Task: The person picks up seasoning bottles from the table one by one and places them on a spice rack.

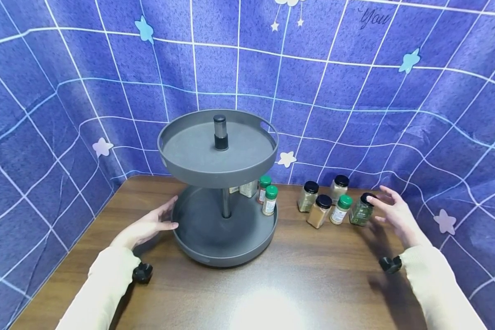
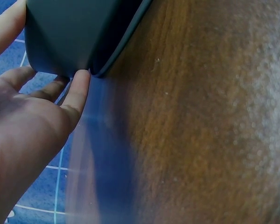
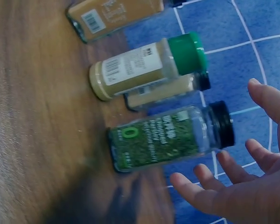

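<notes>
A grey two-tier turntable stands on the table, its upper tray (image 1: 189,156) around a central post and its lower tray (image 1: 214,240) beneath. My left hand (image 1: 148,225) touches the lower tray's outer wall at the left, fingers and thumb spread against it. The left wrist view shows its fingertips (image 2: 81,77) against the dark tray wall (image 2: 60,37). At the right, my right hand (image 1: 397,217) is spread beside a black-capped jar of green herbs (image 1: 360,211). In the right wrist view its loosely bent fingers lie around the herb jar's cap (image 3: 221,125), with a gap visible.
Left of the herb jar stand a green-capped bottle (image 1: 340,211), a tan spice jar (image 1: 319,213) and other black-capped jars (image 1: 308,198). Green-capped bottles (image 1: 269,201) and a clear jar (image 1: 248,188) sit on the lower tray's right rear. A blue curtain (image 1: 313,91) hangs behind.
</notes>
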Demonstrator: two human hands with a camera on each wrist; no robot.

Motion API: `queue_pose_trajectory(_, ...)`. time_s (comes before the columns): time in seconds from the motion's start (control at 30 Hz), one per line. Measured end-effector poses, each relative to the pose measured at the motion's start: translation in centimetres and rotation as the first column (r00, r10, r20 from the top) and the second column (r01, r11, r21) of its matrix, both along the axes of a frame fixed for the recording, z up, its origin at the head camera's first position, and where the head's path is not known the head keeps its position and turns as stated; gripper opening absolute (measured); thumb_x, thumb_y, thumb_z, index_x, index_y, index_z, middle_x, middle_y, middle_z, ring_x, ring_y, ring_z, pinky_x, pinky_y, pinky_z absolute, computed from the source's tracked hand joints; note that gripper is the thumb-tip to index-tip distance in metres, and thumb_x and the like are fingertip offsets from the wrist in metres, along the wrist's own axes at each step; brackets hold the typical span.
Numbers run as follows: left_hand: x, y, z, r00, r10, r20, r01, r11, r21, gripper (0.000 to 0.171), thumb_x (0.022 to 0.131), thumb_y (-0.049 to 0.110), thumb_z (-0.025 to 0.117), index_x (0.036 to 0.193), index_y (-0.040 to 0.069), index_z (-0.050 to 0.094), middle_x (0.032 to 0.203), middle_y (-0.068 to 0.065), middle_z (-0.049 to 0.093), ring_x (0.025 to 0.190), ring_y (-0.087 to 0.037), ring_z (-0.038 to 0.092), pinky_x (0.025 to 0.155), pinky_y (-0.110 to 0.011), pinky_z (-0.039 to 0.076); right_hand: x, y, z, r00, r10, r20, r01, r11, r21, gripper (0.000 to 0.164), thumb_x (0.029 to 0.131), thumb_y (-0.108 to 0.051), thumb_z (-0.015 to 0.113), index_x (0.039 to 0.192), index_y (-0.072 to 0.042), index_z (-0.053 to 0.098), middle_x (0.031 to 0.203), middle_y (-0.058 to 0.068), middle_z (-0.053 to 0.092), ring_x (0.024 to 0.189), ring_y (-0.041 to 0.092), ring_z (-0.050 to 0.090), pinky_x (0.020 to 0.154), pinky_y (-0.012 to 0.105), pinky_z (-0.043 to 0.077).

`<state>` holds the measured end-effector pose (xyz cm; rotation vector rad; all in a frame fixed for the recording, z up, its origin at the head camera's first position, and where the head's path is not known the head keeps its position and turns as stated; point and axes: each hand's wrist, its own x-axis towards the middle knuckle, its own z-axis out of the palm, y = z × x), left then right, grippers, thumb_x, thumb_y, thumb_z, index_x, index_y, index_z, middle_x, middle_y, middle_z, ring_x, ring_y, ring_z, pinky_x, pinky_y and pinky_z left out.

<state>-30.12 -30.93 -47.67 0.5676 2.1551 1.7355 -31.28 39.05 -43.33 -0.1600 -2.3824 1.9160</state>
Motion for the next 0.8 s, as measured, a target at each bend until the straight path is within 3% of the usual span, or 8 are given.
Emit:
queue_pose_trajectory(0.13, 0.0, 0.0, 0.0, 1.000, 0.001, 0.004, -0.001, 1.000, 0.002, 0.088, 0.090, 0.004, 0.060, 0.152, 0.007, -0.003, 0.158, -0.013, -0.012, 0.142, -0.039, -0.011, 0.110, -0.060, -0.002, -1.9, 1.4, -2.8, 0.999, 0.005, 0.039, -0.003, 0.998, -0.056, 0.078, 0.083, -0.035, 0.071, 0.147, -0.032, 0.026, 0.139, 0.001, 0.036, 0.097, -0.001, 0.053, 0.074, 0.038, 0.054)
queue_pose_trajectory(0.23, -0.1, -0.1, 0.1, 1.000, 0.003, 0.006, -0.003, 1.000, 0.006, 0.088, 0.090, 0.003, 0.060, 0.152, 0.007, -0.003, 0.158, -0.013, -0.012, 0.142, -0.038, -0.011, 0.110, -0.060, -0.002, -1.8, 0.6, -3.0, 0.999, -0.001, 0.046, 0.005, 0.998, -0.067, 0.083, 0.084, -0.034, 0.071, 0.150, -0.028, 0.021, 0.150, 0.011, 0.022, 0.097, 0.000, 0.052, 0.073, 0.037, 0.055)
queue_pose_trajectory(0.37, -0.1, -0.1, 0.2, 1.000, 0.003, 0.010, -0.003, 1.000, 0.005, 0.089, 0.089, 0.003, 0.060, 0.152, 0.007, -0.003, 0.158, -0.013, -0.012, 0.142, -0.039, -0.011, 0.110, -0.060, -0.002, -0.1, -1.7, -2.0, 0.998, -0.049, 0.042, 0.051, 0.998, -0.049, 0.079, 0.085, -0.032, 0.071, 0.149, -0.024, 0.025, 0.129, 0.004, 0.040, 0.088, -0.003, 0.053, 0.068, 0.031, 0.055)
queue_pose_trajectory(0.47, -0.2, 0.0, 0.2, 1.000, 0.002, 0.009, -0.002, 1.000, 0.000, 0.089, 0.089, 0.003, 0.060, 0.151, 0.006, -0.004, 0.158, -0.014, -0.012, 0.141, -0.040, -0.011, 0.109, -0.061, -0.002, 0.9, -3.1, -1.4, 0.995, -0.093, 0.026, 0.094, 0.995, -0.029, 0.073, 0.083, -0.033, 0.072, 0.143, -0.022, 0.033, 0.109, -0.011, 0.041, 0.081, -0.005, 0.055, 0.067, 0.028, 0.055)
queue_pose_trajectory(0.8, -0.2, -0.1, -0.1, 1.000, -0.003, 0.007, 0.003, 1.000, 0.004, 0.089, 0.090, 0.002, 0.059, 0.151, 0.007, -0.004, 0.157, -0.015, -0.013, 0.141, -0.040, -0.012, 0.109, -0.062, -0.003, 1.2, -4.8, -2.0, 0.974, -0.226, 0.007, 0.226, 0.974, 0.010, 0.060, 0.081, -0.030, 0.074, 0.130, -0.015, 0.042, 0.110, -0.005, 0.042, 0.083, -0.001, 0.050, 0.067, 0.025, 0.051)
